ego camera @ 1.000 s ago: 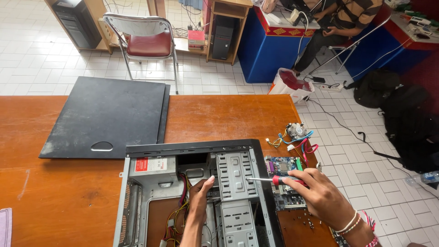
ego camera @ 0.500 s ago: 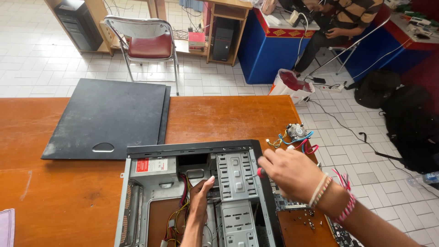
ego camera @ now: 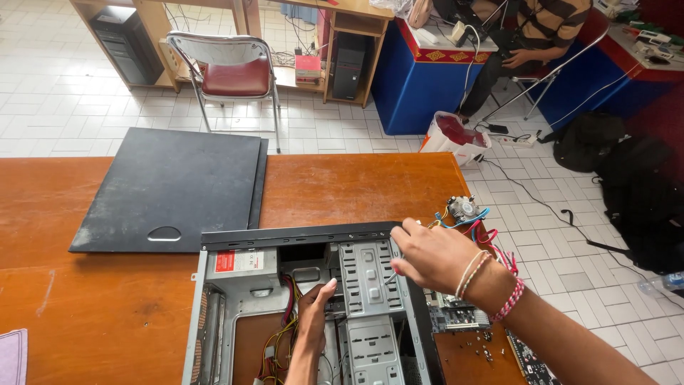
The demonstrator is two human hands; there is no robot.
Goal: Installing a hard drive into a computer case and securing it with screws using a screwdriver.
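An open grey computer case (ego camera: 214, 342) lies on its side on a brown wooden table (ego camera: 356, 185). My left hand (ego camera: 313, 317) reaches up inside it, fingertips against a dark part under the metal drive cage (ego camera: 367, 271); I cannot tell whether it grips. My right hand (ego camera: 431, 257) hovers over the case's right wall, closed around a screwdriver whose thin shaft (ego camera: 390, 277) pokes out toward the cage. The handle is hidden in my fist. Bracelets circle that wrist.
Two black side panels (ego camera: 167, 189) lie on the table's far left. A circuit board (ego camera: 456, 315), loose screws (ego camera: 477, 351) and a small fan with coloured wires (ego camera: 464, 209) sit right of the case. Beyond are a red chair (ego camera: 235, 75), a seated person (ego camera: 531, 36), and black bags (ego camera: 627, 178).
My right hand moved left and up with the screwdriver, from over the circuit board to the case's right wall by the drive cage. My left hand stayed inside the case.
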